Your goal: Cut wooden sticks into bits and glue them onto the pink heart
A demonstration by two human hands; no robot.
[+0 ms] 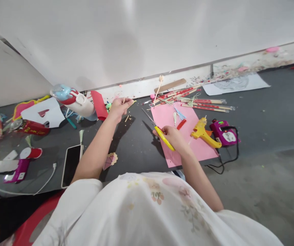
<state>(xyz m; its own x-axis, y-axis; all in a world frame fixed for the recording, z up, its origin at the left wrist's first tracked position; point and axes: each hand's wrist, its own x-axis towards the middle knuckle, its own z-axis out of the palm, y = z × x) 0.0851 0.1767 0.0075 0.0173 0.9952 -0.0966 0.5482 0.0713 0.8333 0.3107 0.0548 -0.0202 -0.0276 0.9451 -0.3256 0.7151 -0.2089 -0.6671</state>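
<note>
My left hand (119, 109) is closed in a pinch over the dark table, at the end of my stretched-out arm. Between its fingertips is a thin pale piece (132, 103), perhaps a bit of wooden stick; its full shape is hidden. Short stick bits (127, 118) and crumbs lie just below that hand. My right hand (171, 136) grips yellow-handled scissors (164, 138), their blades pointing up and left, apart from the left hand. Under my right hand lies a pink sheet (162, 118), bearing small tassels (179, 113) and a red piece (181, 124).
Right of the sheet are a yellow glue gun (203, 132) and a purple power box (224, 133) with a black cable. Wrapped chopsticks (205, 105) lie behind. To the left stand a white-and-red bottle (76, 102), a red can (31, 127) and a phone (71, 164). A wall (142, 44) rises behind.
</note>
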